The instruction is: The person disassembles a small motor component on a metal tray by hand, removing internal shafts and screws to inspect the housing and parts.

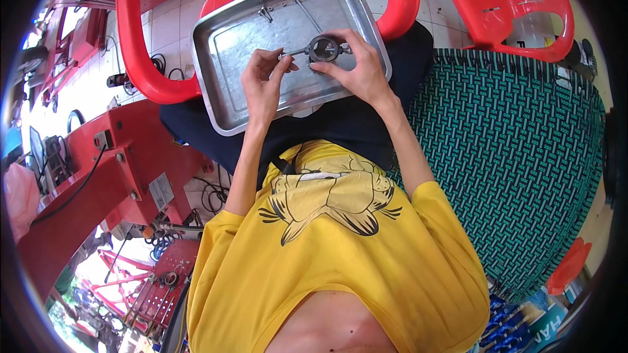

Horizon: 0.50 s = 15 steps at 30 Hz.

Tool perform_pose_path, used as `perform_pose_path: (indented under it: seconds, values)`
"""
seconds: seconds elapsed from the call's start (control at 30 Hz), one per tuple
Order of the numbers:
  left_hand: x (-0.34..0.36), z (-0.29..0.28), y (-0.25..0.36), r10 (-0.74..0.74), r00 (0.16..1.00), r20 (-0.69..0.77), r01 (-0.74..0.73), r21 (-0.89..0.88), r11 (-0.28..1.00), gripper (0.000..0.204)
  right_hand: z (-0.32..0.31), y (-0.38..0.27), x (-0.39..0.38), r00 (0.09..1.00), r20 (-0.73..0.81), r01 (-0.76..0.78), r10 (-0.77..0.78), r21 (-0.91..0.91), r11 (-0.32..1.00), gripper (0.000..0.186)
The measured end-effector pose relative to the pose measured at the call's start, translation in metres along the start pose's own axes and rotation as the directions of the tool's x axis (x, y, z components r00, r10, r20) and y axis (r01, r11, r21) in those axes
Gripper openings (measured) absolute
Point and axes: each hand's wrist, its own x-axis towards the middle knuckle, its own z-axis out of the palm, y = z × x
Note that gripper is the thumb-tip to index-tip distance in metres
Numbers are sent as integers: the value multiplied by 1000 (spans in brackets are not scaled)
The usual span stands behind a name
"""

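A dark round metal ring (324, 50) with an open centre is held over a metal tray (226, 101). My right hand (356, 65) is closed on the ring, thumb at its near side and fingers at its far right. From the ring's left side a thin metal rod (298, 51) sticks out. My left hand (267, 78) pinches at this rod's outer end, thumb against fingertips. Beyond the ring, a longer thin rod (306, 13) lies slanting in the tray. A small forked metal piece (265, 14) rests near the tray's far wall.
The tray spans my lap and a red plastic chair (134, 33). Another red chair (507, 6) stands at the far right. A green and black woven surface (504, 163) bulges on my right. To my left are a red metal machine frame (124, 157) and cables (212, 196).
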Motion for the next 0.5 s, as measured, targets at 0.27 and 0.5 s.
perform_pose_path:
  seconds: [0.27, 0.5]
  values:
    - [4, -11, 4, 20, 997, 68, -30, 149, 988, 13, 1, 3, 0, 1000, -1, 5, -5, 43, 999, 58]
    - [10, -19, 10, -3, 986, 164, -15, 108, 994, 15, -2, 3, 2, 999, 46, -12, 9, 66, 998, 57]
